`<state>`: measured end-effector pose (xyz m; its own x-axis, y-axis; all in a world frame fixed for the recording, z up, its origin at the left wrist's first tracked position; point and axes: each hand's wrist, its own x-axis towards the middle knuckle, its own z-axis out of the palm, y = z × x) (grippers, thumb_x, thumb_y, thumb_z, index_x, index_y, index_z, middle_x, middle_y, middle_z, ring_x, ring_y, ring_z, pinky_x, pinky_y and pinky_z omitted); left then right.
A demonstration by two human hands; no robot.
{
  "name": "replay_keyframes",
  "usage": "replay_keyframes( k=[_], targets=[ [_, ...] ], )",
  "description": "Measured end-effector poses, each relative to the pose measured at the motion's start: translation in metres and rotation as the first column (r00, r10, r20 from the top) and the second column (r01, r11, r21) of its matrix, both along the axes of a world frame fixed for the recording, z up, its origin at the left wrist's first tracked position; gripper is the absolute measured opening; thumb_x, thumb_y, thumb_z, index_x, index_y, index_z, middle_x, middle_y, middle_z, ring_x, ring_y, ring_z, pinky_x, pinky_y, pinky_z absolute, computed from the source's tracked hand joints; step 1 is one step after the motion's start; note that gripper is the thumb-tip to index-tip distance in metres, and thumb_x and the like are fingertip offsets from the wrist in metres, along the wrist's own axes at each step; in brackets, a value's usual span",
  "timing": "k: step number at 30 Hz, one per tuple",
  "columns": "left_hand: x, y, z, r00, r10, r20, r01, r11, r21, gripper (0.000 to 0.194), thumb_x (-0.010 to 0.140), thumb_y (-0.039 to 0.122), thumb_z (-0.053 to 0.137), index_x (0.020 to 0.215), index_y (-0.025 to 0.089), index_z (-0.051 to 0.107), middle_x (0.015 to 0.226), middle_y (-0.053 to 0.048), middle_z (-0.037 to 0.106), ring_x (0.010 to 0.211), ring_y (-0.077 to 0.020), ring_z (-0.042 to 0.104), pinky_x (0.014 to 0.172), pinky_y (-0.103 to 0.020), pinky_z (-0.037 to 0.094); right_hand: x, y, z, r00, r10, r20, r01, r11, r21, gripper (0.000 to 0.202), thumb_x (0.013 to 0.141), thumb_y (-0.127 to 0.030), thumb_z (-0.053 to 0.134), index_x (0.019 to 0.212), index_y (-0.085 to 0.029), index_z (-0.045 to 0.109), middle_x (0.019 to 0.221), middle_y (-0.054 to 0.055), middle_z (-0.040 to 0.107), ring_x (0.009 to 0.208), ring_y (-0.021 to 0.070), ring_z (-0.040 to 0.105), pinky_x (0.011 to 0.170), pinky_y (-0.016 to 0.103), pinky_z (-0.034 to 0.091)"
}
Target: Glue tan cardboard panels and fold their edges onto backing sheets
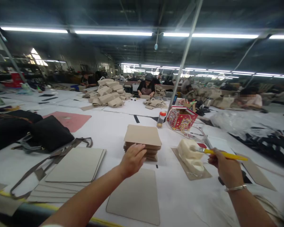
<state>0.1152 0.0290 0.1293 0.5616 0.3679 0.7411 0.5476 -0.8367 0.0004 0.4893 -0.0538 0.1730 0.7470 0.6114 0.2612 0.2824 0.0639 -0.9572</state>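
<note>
We count one tan, flat-topped stack point(142, 135), our left hand point(133, 160) touching, grip unclear; our right hand point(228, 167) pinches one yellow-handled brush point(208, 151).

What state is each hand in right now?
Left hand: fingers at the brown stack; grip can't be told.
Right hand: closed, holding the yellow-handled brush.
</note>
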Motion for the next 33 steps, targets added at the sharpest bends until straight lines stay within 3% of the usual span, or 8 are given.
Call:
replay_keyframes(
  k=[1, 3, 6, 11, 16, 18, 26, 33],
  targets=[
    [0.013, 0.013, 0.003, 0.998, 0.023, -0.054, -0.023, 1.0, 0.002, 0.035, 0.088, 0.028, 0.043, 0.12, 0.015, 0.05, 0.131, -0.011, 0.049, 0.125, -0.0208, 0.039, 0.108, -0.041, 0.029, -0.019, 0.015, 0.012, 0.981, 0.067, -0.183, -0.047, 0.993, 0.11, 0.029, 0.063, -0.044, 0.07, 0.07, -0.018, 0.061, 0.057, -0.002, 0.059, 0.045, 0.0095, 0.056, 0.044, 0.021, 0.05],
    [0.036, 0.035, 0.003, 0.982, 0.097, -0.163, -0.104, 0.994, -0.031, 0.041, 0.088, 0.031, 0.042, 0.126, 0.013, 0.044, 0.136, -0.013, 0.043, 0.127, -0.0233, 0.036, 0.107, -0.043, 0.027, -0.063, 0.053, 0.032, 0.889, 0.282, -0.362, -0.207, 0.951, 0.231, 0.031, 0.057, -0.038, 0.076, 0.07, -0.017, 0.057, 0.055, -0.005, 0.055, 0.044, 0.0061, 0.051, 0.041, 0.017, 0.046],
    [0.053, 0.057, -0.002, 0.941, 0.168, -0.294, -0.206, 0.973, -0.105, 0.037, 0.088, 0.029, 0.041, 0.12, 0.01, 0.048, 0.128, -0.015, 0.051, 0.118, -0.025, 0.045, 0.1, -0.042, 0.034, -0.133, 0.111, 0.046, 0.781, 0.508, -0.363, -0.449, 0.861, 0.239, 0.033, 0.056, -0.034, 0.077, 0.072, -0.016, 0.055, 0.053, -0.006, 0.053, 0.041, 0.0043, 0.048, 0.037, 0.014, 0.042],
    [0.052, 0.064, -0.008, 0.931, 0.162, -0.328, -0.205, 0.974, -0.101, 0.032, 0.09, 0.022, 0.035, 0.115, 0.008, 0.05, 0.116, -0.017, 0.056, 0.109, -0.0244, 0.051, 0.092, -0.039, 0.038, -0.22, 0.172, 0.044, 0.649, 0.743, -0.165, -0.752, 0.659, 0.008, 0.023, 0.069, -0.035, 0.067, 0.074, -0.015, 0.056, 0.051, -0.005, 0.053, 0.037, 0.0056, 0.047, 0.034, 0.016, 0.04],
    [0.051, 0.068, -0.014, 0.944, 0.139, -0.299, -0.179, 0.978, -0.11, 0.035, 0.09, 0.021, 0.035, 0.12, 0.008, 0.047, 0.117, -0.016, 0.056, 0.108, -0.0255, 0.05, 0.093, -0.041, 0.037, -0.241, 0.2, 0.037, 0.57, 0.821, -0.029, -0.8, 0.545, -0.252, 0.018, 0.074, -0.029, 0.06, 0.067, -0.014, 0.055, 0.049, -0.003, 0.052, 0.035, 0.0063, 0.047, 0.034, 0.017, 0.04],
    [0.051, 0.069, -0.015, 0.945, 0.135, -0.298, -0.173, 0.979, -0.105, 0.035, 0.089, 0.019, 0.035, 0.12, 0.008, 0.047, 0.118, -0.016, 0.055, 0.111, -0.025, 0.049, 0.094, -0.041, 0.036, -0.241, 0.215, 0.034, 0.587, 0.809, 0.011, -0.768, 0.562, -0.308, 0.016, 0.075, -0.027, 0.059, 0.067, -0.014, 0.055, 0.048, -0.003, 0.052, 0.035, 0.0066, 0.048, 0.035, 0.017, 0.041],
    [0.052, 0.071, -0.013, 0.939, 0.142, -0.312, -0.172, 0.982, -0.073, 0.034, 0.089, 0.019, 0.036, 0.119, 0.009, 0.048, 0.12, -0.015, 0.056, 0.112, -0.0238, 0.049, 0.092, -0.038, 0.037, -0.225, 0.285, 0.027, 0.764, 0.628, 0.15, -0.555, 0.757, -0.345, 0.013, 0.076, -0.026, 0.055, 0.073, -0.014, 0.057, 0.054, 0.0, 0.059, 0.04, 0.0073, 0.052, 0.041, 0.017, 0.043],
    [0.051, 0.072, -0.01, 0.947, 0.095, -0.306, -0.144, 0.979, -0.145, 0.033, 0.088, 0.017, 0.037, 0.118, 0.014, 0.049, 0.122, -0.013, 0.055, 0.111, -0.023, 0.049, 0.09, -0.038, 0.038, -0.137, 0.257, 0.036, 0.826, 0.457, 0.329, -0.285, 0.843, -0.456, 0.016, 0.073, -0.025, 0.057, 0.065, -0.013, 0.06, 0.047, 0.002, 0.058, 0.038, 0.0089, 0.051, 0.041, 0.018, 0.04]
  ],
)
